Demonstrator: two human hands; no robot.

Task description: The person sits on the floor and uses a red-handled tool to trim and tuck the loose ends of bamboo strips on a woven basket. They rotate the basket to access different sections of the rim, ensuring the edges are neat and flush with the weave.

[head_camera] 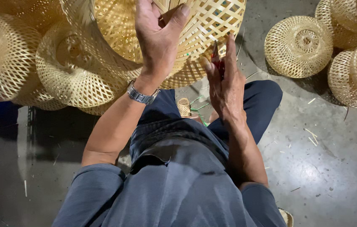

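A large woven bamboo basket [212, 21] is held up in front of me at the top centre. My left hand [157, 38] grips its rim, thumb pressed against the lattice, a metal watch on the wrist. My right hand [224, 84] sits just below the basket's lower edge and holds a small red-handled cutting tool [217, 59] whose tip touches the weave. Below, between my knees, a small woven piece [183, 107] with green strands lies on the floor.
Several finished bamboo baskets [60, 71] are piled at the left. More baskets [298, 46] lie at the upper right. Bamboo slivers are scattered over the grey concrete floor [325, 168]. My legs in dark trousers fill the centre.
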